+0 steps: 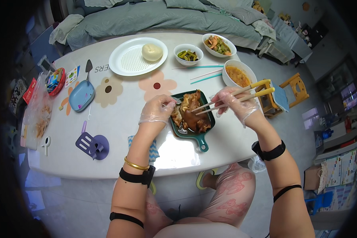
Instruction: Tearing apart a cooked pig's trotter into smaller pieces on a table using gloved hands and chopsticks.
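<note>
A dark green handled dish (202,142) sits in front of me with pieces of brown braised meat (193,114) in dark sauce. My right hand (236,101), in a clear plastic glove, grips a pair of chopsticks (257,89) with yellow ends. Their pale tips reach over the dish and touch or nearly touch the meat. At the dish's upper left rim is my left hand (158,109), gloved as well, with fingers curled together. Whether those fingers pinch the meat, the rim or just loose glove plastic cannot be made out.
Beyond the dish stand a white plate (116,61) with a bun (152,52), and bowls of vegetables (188,62), shrimp (220,55) and orange-coloured food (227,80). Loose chopsticks (206,78) lie beside them. Leftward are a blue dish (81,96), a purple slotted turner (87,145) and a plastic bag (38,104).
</note>
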The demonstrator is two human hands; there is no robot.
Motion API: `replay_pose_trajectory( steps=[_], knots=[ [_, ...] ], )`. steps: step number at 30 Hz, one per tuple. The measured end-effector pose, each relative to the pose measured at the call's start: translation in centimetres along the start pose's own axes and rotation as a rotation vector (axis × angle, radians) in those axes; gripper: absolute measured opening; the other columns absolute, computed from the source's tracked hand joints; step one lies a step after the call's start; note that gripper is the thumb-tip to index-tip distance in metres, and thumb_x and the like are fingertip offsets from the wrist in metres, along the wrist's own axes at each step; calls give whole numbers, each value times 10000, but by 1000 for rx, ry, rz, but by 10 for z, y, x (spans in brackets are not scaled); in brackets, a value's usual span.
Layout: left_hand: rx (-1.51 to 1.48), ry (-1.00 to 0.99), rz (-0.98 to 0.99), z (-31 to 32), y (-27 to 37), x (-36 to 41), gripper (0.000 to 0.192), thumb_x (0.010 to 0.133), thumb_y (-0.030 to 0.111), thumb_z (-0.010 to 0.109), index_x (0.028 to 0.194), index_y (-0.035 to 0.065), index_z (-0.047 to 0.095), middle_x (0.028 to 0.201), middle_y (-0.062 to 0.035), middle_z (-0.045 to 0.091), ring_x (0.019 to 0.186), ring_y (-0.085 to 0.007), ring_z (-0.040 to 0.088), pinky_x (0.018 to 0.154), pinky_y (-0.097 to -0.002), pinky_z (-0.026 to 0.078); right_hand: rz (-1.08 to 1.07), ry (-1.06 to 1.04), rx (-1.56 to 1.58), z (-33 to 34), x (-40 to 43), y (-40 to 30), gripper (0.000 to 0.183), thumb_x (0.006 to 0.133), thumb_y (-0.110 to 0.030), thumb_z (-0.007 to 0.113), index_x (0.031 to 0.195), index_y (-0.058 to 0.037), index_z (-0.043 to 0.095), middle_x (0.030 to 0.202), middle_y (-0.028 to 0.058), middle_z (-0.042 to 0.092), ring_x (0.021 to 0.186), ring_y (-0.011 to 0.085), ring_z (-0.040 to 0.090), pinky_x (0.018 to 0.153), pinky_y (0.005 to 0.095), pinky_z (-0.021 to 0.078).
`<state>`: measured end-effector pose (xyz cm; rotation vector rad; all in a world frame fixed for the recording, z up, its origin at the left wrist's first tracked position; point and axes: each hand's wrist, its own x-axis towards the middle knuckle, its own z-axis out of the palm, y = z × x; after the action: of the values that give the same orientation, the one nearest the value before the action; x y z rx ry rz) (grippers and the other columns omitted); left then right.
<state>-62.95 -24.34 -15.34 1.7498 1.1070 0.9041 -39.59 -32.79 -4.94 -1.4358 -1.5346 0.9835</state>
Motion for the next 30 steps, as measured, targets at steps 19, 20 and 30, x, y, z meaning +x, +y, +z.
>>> replay_pose_trajectory(
  steps=[19, 20, 30],
  knots=[
    [226, -56, 381, 18, 12, -6, 127, 755, 20, 670, 873, 48, 708, 820, -123, 631, 776, -278, 611, 723, -359, 503, -71, -106, -239, 25, -2, -4, 245, 953, -216, 553, 915, 4, 655, 731, 84, 649, 644, 152, 622, 592, 286, 502],
    [279, -50, 439, 21, 11, -6, 128, 741, 25, 677, 862, 52, 707, 807, -124, 627, 778, -298, 605, 713, -380, 499, -69, -106, -239, 25, -1, -6, 245, 953, -216, 553, 915, 4, 655, 731, 84, 649, 644, 152, 622, 592, 286, 502],
    [323, -46, 527, 29, 12, -6, 154, 740, 5, 654, 860, 83, 711, 803, -121, 623, 809, -329, 594, 731, -421, 492, -220, -132, -372, 33, 0, 9, 197, 934, -165, 555, 890, 4, 647, 734, 128, 635, 632, 237, 614, 619, 331, 489]
  ],
)
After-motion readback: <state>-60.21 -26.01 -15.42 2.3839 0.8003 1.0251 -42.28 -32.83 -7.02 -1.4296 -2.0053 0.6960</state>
